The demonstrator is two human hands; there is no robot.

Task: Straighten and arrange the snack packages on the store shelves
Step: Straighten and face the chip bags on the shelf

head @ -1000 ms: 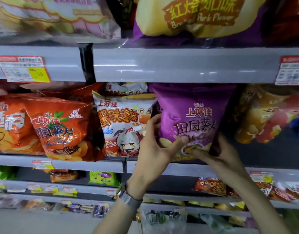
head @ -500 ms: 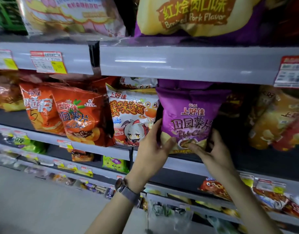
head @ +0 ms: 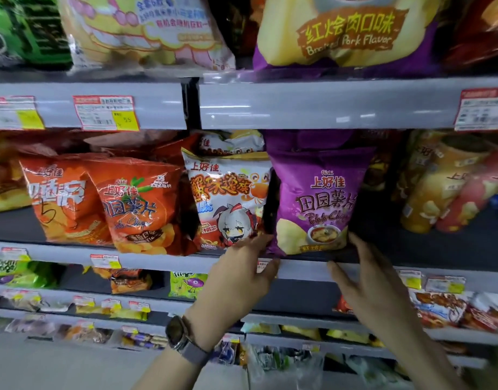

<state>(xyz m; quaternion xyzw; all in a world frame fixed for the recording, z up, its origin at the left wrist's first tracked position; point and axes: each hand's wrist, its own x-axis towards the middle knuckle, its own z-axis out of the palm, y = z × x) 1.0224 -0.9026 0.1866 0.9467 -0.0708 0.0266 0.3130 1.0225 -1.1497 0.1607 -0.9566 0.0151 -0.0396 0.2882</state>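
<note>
On middle shelf (head: 157, 260) | one purple bag (head: 318, 204) | two open hands: left hand (head: 242, 280), right hand (head: 374, 288)

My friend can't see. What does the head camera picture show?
Two bare hands, the left hand and right hand, frame the bottom of a purple chip bag standing upright on a grey store shelf. Left of it stand a white cartoon-girl bag and orange chip bags.

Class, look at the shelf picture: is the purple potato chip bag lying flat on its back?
No. The purple bag stands upright on the shelf edge, its printed front facing out.
</note>
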